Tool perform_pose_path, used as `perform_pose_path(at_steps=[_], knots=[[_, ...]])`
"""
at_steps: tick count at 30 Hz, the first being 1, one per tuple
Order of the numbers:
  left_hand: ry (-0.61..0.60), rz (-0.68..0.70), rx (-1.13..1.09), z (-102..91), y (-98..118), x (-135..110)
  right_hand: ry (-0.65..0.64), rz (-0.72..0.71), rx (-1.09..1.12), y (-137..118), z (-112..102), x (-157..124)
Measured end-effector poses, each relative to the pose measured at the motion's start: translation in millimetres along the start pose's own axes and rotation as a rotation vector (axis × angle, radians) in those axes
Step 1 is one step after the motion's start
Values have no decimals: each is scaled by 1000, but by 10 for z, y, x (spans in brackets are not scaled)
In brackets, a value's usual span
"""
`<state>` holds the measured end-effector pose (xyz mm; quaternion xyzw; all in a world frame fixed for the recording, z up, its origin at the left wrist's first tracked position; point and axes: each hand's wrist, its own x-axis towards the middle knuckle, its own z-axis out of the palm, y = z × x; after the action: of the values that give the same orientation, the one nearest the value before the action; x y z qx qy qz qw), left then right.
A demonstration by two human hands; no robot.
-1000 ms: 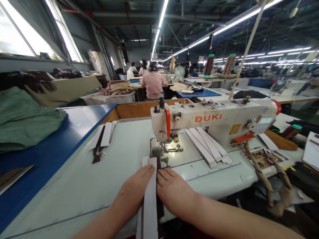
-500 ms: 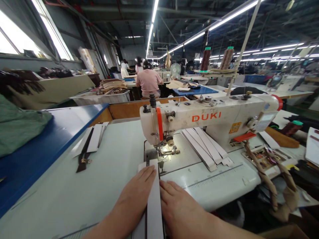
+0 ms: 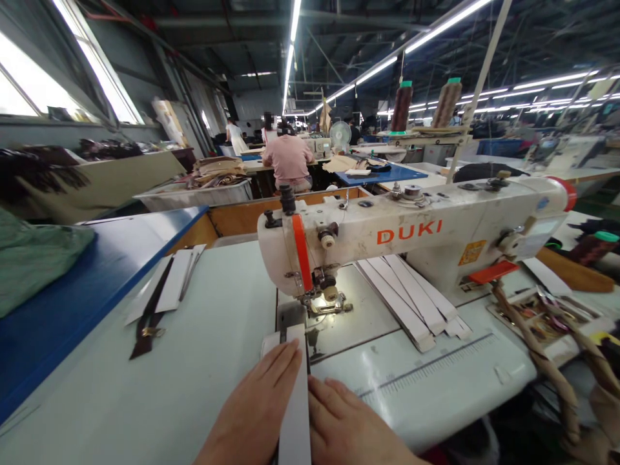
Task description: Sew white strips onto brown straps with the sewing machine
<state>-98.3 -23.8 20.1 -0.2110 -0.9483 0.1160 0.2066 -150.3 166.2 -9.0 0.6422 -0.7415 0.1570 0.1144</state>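
Observation:
My left hand lies flat on a long white strip, its fingers stretched toward the needle area of a sewing machine. Under and to the left of that hand, the end of another pale strip shows, with a dark band between the two. My right hand rests along the strip's right edge, fingers extended and low on the table, the tips partly hidden. The strip's far end lies just in front of the presser foot, which is lit by a small lamp.
Several white strips lie under the machine arm. To the left are more strips with a dark zipper piece. A parts tray and hanging brown straps are at right. A person in pink sits ahead.
The view has shifted, so the machine and table look nearer and my hands sit lower in the picture. Against the strip, both hands keep nearly the same placement.

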Motion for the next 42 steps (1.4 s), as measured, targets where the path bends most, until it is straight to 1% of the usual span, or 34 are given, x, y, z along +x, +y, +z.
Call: perform_pose_path(at_steps=[4, 7, 13, 16, 18, 21, 26, 30, 33, 39, 42], knots=[[58, 7, 50, 44, 3, -31, 71, -4, -26, 20, 140, -7], [113, 7, 82, 57, 9, -33, 97, 0, -31, 29, 217, -12], [153, 4, 146, -25, 18, 2, 179, 30, -65, 35, 335, -48], [171, 3, 153, -41, 17, 0, 175, 53, -43, 40, 366, -62], [165, 2, 145, -28, 16, -15, 173, 43, -30, 47, 372, -69], [136, -12, 107, 9, 14, -44, 206, 28, -51, 57, 375, -78], [96, -27, 50, 20, 30, -35, 245, 49, -91, 64, 407, -96], [124, -33, 104, -21, 60, 5, 331, 73, -112, 51, 400, -91], [114, -41, 113, -43, 70, 11, 379, 70, -130, 31, 353, -73], [115, 8, 143, -65, 53, 46, 377, 58, -121, 13, 280, -57], [66, 18, 155, -78, 50, 76, 346, 10, -104, 31, 245, -62]])
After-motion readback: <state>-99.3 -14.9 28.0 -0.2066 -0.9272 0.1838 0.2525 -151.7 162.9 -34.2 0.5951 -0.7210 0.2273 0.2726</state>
